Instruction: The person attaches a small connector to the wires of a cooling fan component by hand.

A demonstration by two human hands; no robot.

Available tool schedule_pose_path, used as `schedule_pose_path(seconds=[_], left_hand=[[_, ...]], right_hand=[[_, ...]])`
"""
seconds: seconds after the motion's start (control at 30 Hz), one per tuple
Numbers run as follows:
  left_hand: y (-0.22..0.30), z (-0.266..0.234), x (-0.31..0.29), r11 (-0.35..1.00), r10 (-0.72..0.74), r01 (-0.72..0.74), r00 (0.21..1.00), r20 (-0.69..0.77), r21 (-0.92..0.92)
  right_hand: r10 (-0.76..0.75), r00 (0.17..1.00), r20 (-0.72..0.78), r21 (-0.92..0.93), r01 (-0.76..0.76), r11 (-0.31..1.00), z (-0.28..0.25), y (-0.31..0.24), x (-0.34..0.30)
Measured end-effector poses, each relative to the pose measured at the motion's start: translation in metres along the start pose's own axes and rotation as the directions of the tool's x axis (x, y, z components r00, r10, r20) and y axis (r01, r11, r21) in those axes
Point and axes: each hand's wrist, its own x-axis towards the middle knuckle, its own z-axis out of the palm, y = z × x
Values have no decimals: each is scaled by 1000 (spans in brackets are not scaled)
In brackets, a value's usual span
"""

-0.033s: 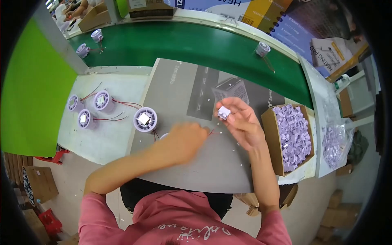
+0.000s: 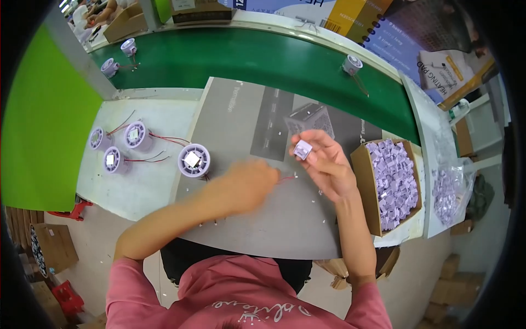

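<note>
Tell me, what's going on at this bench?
A person is doing small-parts work by hand. The right hand holds a small lilac piece above the gray board. The left hand is blurred, with red wires beside it; whether it grips anything is unclear. Four round lilac units sit to the left, and a carton of lilac pieces sits to the right.
</note>
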Motion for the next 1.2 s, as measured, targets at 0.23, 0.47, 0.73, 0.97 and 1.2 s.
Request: schedule_pose_path(seconds=[0.23,0.47,0.73,0.97,1.2], left_hand=[[-28,-20,35,773,57,203,921,385,-602],[-26,0,24,550,267,142,904,334,-823],[-9,-17,11,672,200,67,942,268,-738],[-22,1,10,498,165,40,976,140,-866],[-20,-11,12,148,11,157,987,160,-976]], right_hand=[[-56,975,-216,-249,1,969,-20,-6,0],[-156,948,-277,-475,7,880,-8,-1,-1],[-101,937,-334,-486,-79,870,-10,4,4],[-7,919,-395,-487,-203,849,-10,3,11],[-66,964,-258,-389,-41,920,-17,-1,2]])
